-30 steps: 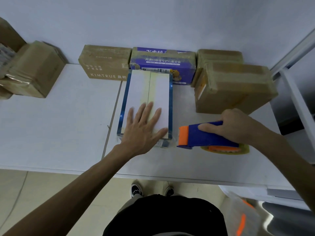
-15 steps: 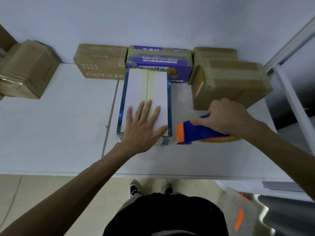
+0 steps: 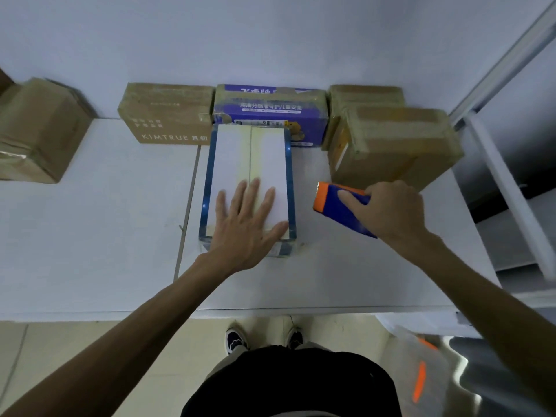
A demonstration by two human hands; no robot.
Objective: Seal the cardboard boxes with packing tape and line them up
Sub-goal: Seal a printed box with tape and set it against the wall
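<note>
A white-topped box with blue sides (image 3: 249, 152) lies lengthwise in the middle of the white table (image 3: 99, 224). A strip of yellowish tape runs along its centre seam. My left hand (image 3: 246, 224) presses flat on the near end of its top, fingers spread. To its right, my right hand (image 3: 388, 212) grips a blue tape dispenser with an orange front (image 3: 334, 203), lifted off the table and tilted, its orange end pointing toward the box. The tape roll is hidden behind my hand.
Along the wall stand a brown KIMTRUE box (image 3: 168, 115), a purple printed box (image 3: 270, 109) and a brown box (image 3: 364, 97). A larger taped brown box (image 3: 394, 145) sits just beyond the dispenser. Another brown box (image 3: 39, 130) stands at far left. A metal rack (image 3: 505, 164) borders the right.
My right hand has lifted the tape dispenser off the table and tilted it, so the roll is out of sight. My left hand stays flat on the box.
</note>
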